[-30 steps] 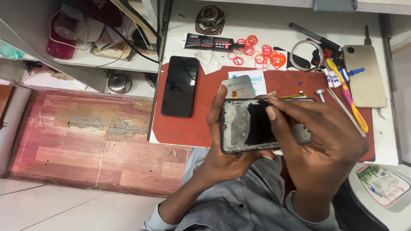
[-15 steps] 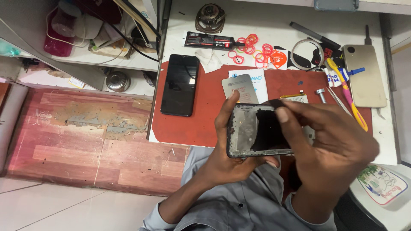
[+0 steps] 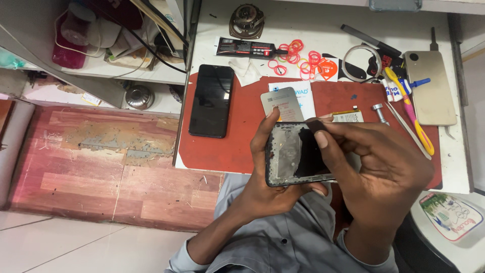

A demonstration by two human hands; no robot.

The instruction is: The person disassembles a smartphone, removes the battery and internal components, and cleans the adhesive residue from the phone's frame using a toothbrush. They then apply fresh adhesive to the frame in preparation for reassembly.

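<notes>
Head view | left hand point(image 3: 275, 189) fingers closed round phone frame point(image 3: 298, 159), centre frame above bench point(image 3: 242, 146) | right hand point(image 3: 384, 167) fingers pinch dark strip at top edge | advise: peel slowly, frame steady.

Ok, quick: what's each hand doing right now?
Left hand: closed around the opened phone frame, gripping it from below.
Right hand: fingers pinched at the frame's top edge; whether they hold anything cannot be told.

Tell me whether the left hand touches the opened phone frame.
Touching. The head view shows the left hand cradling the phone frame, thumb on its top edge, fingers under it.
</notes>
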